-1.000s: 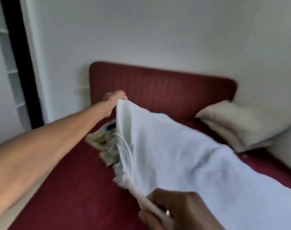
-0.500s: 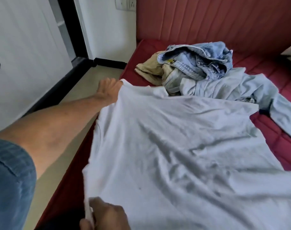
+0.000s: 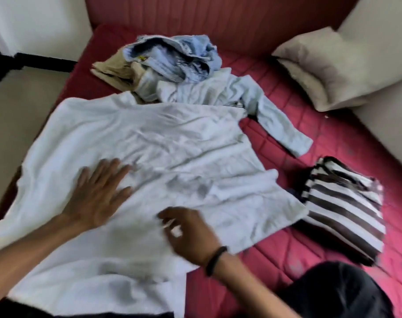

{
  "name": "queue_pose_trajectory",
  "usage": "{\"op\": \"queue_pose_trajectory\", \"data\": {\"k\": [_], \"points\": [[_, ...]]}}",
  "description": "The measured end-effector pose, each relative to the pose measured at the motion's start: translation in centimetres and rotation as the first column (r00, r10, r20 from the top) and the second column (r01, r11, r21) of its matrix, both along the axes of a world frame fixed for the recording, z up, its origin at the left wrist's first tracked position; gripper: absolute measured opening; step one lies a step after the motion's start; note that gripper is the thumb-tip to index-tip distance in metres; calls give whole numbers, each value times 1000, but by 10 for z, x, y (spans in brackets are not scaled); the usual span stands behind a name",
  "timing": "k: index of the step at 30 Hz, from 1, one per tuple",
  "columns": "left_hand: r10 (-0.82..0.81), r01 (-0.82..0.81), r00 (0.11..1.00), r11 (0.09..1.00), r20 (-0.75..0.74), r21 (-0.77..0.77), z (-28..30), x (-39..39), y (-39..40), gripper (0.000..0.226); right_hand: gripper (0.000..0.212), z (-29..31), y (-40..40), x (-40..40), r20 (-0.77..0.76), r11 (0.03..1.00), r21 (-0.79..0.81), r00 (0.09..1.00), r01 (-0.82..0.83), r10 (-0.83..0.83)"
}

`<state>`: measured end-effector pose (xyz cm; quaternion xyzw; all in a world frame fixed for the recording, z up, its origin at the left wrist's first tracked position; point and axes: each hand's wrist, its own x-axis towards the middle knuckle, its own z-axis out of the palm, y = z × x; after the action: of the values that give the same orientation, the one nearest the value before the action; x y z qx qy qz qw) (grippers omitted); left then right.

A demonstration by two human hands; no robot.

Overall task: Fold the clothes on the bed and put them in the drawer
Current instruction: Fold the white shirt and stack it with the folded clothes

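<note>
White shirt (image 3: 149, 143) lay spread flat on the red bed (image 3: 310, 138), wrinkled across the middle, its near hem hanging toward the person and one edge reaching the bed's left side. Pale cloth, thin, creases running crosswise.

Left hand (image 3: 97, 193) pressed palm-down on the white shirt, left of its centre. Fingers (image 3: 113, 171) straight and spread wide, flat against the cloth, grasping nothing.

Right hand (image 3: 191, 232) hovered just above the white shirt's near part, right of the left hand. Its fingers (image 3: 170, 220) were loosely bent and blurred; they appeared released, with nothing held, though whether the tips touched the cloth I could not tell. One dark band (image 3: 215, 260) circled that wrist.

Beyond the white shirt, toward the headboard (image 3: 218, 17): one heap of unfolded clothes. In it, one denim piece (image 3: 179, 56) on top, one tan garment (image 3: 113, 71) on the heap's left, one light blue long-sleeved top (image 3: 252, 95) trailing a sleeve out to the right of the white shirt. The white shirt's far edge touched this heap.

Right of the white shirt, touching its right sleeve edge: one black-and-white striped garment (image 3: 342, 207), folded into a block.

One beige pillow (image 3: 328, 67) sat far right of the white shirt, against the wall.

Count: five garments, one pillow, two hands.
</note>
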<state>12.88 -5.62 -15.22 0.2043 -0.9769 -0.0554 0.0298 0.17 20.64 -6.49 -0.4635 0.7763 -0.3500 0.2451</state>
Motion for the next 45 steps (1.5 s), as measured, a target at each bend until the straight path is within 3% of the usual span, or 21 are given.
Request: {"op": "queue_pose_trajectory", "data": {"k": [1,2,3,5,6,9,12,15,17,21,25,28,31,34,36,38,40,41,45], "points": [[31,-31,998,999,46,12,3,13,7,88,44,3,37,-37,-194,995,84,980,55,-38],[80,-86,991,995,104,54,6,26,11,96,54,6,65,-69,-385,959,273,923,81,31],[138,-156,978,982,154,111,11,36,15,106,59,2,89,-98,-507,841,509,854,183,121],[174,-238,938,952,300,193,27,52,30,120,58,2,130,-136,-583,606,726,759,326,290],[118,-224,907,948,404,226,41,59,41,119,57,6,146,-148,-579,572,753,742,327,338],[-105,-137,787,931,608,337,83,80,71,122,51,6,168,-172,-637,683,682,671,262,379],[-144,-89,786,936,602,341,99,105,83,120,38,10,160,-171,-689,749,619,620,235,375],[-93,-50,862,963,499,266,97,127,85,65,37,9,166,-165,-619,641,717,674,274,404],[-8,-120,869,967,494,226,100,138,88,44,39,9,172,-164,-564,574,769,720,281,404],[86,-209,773,970,629,123,107,134,98,48,47,14,166,-161,-524,519,804,759,291,387],[154,-227,690,974,707,10,127,128,95,32,58,9,153,-150,-396,361,903,782,234,482],[197,-263,636,964,746,-30,124,135,88,30,65,-6,151,-148,-344,300,929,808,217,479],[186,-303,613,953,768,11,105,162,83,34,56,-21,153,-145,-404,449,865,841,223,361],[179,-353,705,927,686,122,110,174,77,30,32,-25,159,-164,-493,593,756,837,277,237],[181,-366,796,904,578,221,119,169,67,25,17,-40,165,-203,-617,678,634,772,373,153],[201,-372,865,872,459,319,126,165,55,21,15,-26,168,-217,-668,713,490,742,502,-64],[266,-386,905,841,331,379,124,165,39,21,13,-7,163,-215,-684,736,383,707,558,-180],[315,-400,912,825,261,400,120,167,30,20,14,8,153,-208,-688,730,351,691,587,-224],[470,-404,882,781,-21,477,106,163,13,23,11,-36,139,-268,-654,784,259,699,564,-287]]}}
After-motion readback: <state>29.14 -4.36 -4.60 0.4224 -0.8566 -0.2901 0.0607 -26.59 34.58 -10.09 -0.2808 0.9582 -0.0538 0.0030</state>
